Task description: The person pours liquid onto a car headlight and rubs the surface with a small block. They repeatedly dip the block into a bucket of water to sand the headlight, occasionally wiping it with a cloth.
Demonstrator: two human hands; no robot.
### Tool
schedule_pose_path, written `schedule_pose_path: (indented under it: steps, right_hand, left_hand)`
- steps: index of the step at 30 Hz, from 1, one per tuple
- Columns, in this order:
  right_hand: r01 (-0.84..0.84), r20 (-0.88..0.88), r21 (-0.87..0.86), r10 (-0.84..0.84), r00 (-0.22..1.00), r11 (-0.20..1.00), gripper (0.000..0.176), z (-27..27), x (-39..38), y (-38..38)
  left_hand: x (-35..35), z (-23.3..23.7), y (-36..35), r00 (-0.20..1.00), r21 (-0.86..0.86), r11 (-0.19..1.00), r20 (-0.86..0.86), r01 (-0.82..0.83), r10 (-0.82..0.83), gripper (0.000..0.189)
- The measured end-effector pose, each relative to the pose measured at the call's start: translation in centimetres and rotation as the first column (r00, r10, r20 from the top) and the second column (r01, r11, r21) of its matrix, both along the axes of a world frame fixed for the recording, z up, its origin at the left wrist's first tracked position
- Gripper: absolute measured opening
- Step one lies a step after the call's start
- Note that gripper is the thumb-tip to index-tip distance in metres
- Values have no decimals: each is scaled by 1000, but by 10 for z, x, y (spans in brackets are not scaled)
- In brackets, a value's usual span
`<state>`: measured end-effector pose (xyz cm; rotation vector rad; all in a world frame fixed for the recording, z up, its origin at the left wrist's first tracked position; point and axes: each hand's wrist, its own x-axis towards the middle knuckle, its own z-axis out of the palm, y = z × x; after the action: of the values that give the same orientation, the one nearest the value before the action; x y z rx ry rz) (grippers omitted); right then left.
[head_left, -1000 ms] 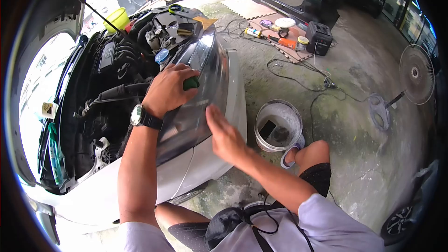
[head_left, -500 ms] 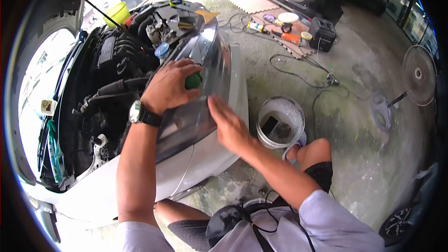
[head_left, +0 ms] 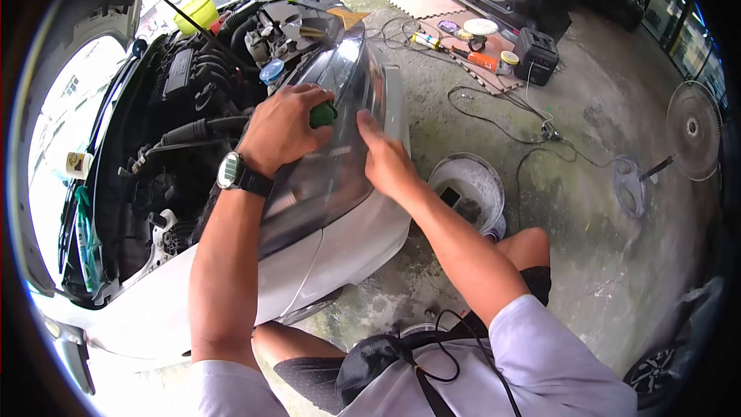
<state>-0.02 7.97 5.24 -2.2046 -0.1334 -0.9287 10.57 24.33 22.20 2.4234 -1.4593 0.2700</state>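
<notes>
My left hand [head_left: 287,127], with a watch on its wrist, grips a small green object [head_left: 322,114] over the car's headlight [head_left: 328,177]. Its fingers curl round the green piece, just above or on the clear lens. To the right, my right hand [head_left: 388,161] is at the outer edge of the headlight, its thumb side raised; the other fingers are mostly hidden, and whether it holds anything does not show. The white bumper [head_left: 309,270] curves below the lamp.
The open engine bay [head_left: 181,120] lies left, with a yellow tub [head_left: 197,14] behind. A white bucket [head_left: 482,185] stands right of the car. Farther back are an orange tool [head_left: 482,60], a black power box [head_left: 535,55], cables and a fan [head_left: 692,130].
My right hand has moved up along the headlight's outer edge. My left hand, still round the green object, has shifted slightly up and right. The view has moved a little.
</notes>
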Motion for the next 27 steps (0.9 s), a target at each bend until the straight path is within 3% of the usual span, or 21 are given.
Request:
schedule_pose_path:
  steps: [2,4,6,9,12,15,18,20,24,27]
  right_hand:
    - [71,-99,49,-66,993,996,64,11,16,-5]
    - [24,-103,106,-13,995,994,66,9,-12,17]
    - [-17,14,-12,17,1000,1000,68,7,-51,52]
    - [-44,57,-100,50,997,994,68,0,-40,32]
    - [7,-22,16,-6,1000,1000,68,12,17,-7]
    - [67,-82,38,-64,995,997,64,16,22,1]
    - [-9,32,-26,10,999,1000,65,16,-36,47]
    - [-39,33,-54,40,999,998,65,17,-32,37]
    - [20,-39,-28,-21,999,999,69,17,29,-12]
    - [58,-81,-47,-61,995,997,69,17,33,-8]
  left_hand:
    - [5,-2,0,1000,-29,999,14,19,-18,52]
    - [3,-3,0,1000,-19,1000,9,-10,10,53]
    - [4,-4,0,999,-38,999,15,-32,33,52]
    - [4,-4,3,1000,-20,1000,16,2,-1,53]
    - [5,-5,2,1000,-38,999,11,-5,5,52]
    - [5,-5,3,999,-54,998,46,-11,14,48]
    - [10,-6,1,999,-58,998,36,-25,27,48]
    - [6,-6,2,999,10,999,20,-49,49,49]
    - [4,-4,2,999,-44,998,2,-33,33,47]
    - [7,-7,0,998,-78,996,46,-36,40,46]
